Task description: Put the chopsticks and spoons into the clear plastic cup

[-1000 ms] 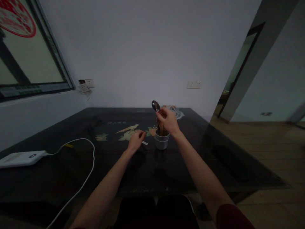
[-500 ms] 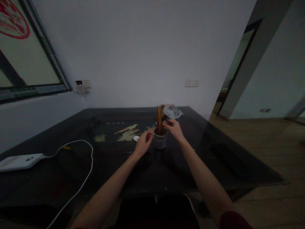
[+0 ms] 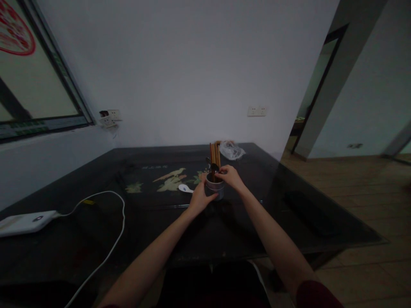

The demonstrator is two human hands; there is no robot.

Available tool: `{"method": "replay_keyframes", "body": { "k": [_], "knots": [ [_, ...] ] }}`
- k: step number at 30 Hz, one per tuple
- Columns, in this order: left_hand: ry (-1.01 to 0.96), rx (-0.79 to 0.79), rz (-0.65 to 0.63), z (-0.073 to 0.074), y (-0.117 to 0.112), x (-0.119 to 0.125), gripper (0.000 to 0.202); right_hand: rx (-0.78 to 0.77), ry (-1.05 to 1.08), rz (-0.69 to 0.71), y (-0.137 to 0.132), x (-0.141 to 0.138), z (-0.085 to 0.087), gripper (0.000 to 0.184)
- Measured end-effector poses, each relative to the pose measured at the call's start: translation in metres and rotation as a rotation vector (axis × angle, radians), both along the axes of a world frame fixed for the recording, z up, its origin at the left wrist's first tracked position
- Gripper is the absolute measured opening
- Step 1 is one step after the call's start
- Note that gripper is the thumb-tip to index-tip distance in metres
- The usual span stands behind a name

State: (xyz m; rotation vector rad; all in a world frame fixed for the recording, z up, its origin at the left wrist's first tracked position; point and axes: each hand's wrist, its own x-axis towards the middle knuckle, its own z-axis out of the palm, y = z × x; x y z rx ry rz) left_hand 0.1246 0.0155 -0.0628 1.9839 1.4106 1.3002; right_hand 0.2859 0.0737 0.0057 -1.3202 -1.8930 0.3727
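A grey cylindrical holder (image 3: 219, 191) stands upright on the dark table, with several wooden chopsticks (image 3: 215, 153) rising out of it. My left hand (image 3: 199, 199) is wrapped around the holder's left side, thumb across its front. At the rim, my right hand (image 3: 231, 176) pinches a metal spoon (image 3: 215, 167), whose dark bowl points up in front of the chopsticks. The lower part of its handle is hidden. Another spoon's bowl (image 3: 208, 160) sticks up at the left of the chopsticks. A white spoon (image 3: 185, 188) lies on the table just left of my left hand.
Behind the holder lies a crumpled clear plastic bag (image 3: 231, 150). A white power bank-like device (image 3: 27, 222) with a white cable (image 3: 123, 214) is at the left of the table (image 3: 154, 239). A dark flat object (image 3: 308, 211) lies at the right. A wall stands behind.
My left hand has moved right and closed around the holder, uncovering more of the white spoon. My right hand has lowered to the rim with the metal spoon.
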Motion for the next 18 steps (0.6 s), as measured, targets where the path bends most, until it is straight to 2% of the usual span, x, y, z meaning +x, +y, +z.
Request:
{"method": "replay_keyframes", "body": {
  "k": [6,18],
  "knots": [
    [0.098,-0.136,0.066,0.005,-0.004,0.002,0.065,-0.030,-0.063,-0.004,0.002,-0.001,-0.003,0.018],
    [0.202,-0.123,0.087,0.011,-0.007,0.003,0.062,-0.106,-0.032,0.078,-0.003,-0.003,0.003,0.021]
  ]
}}
